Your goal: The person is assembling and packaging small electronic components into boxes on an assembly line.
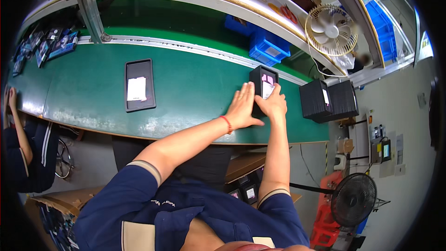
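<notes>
Black box [256,76] stands on the green desk [195,83], long axis running away from the person, between both hands. Neither hand is clearly nearer. Left hand [240,109]: fingers extended along the box's left side, thumb splayed, not closed around it. Right hand [272,105]: thumb and fingers parted over the near end; grip cannot be told.

Two fans [331,31] [354,199], two ridged stacks [316,101] [344,101] and the person's two hands [241,110] [272,106] show
</notes>
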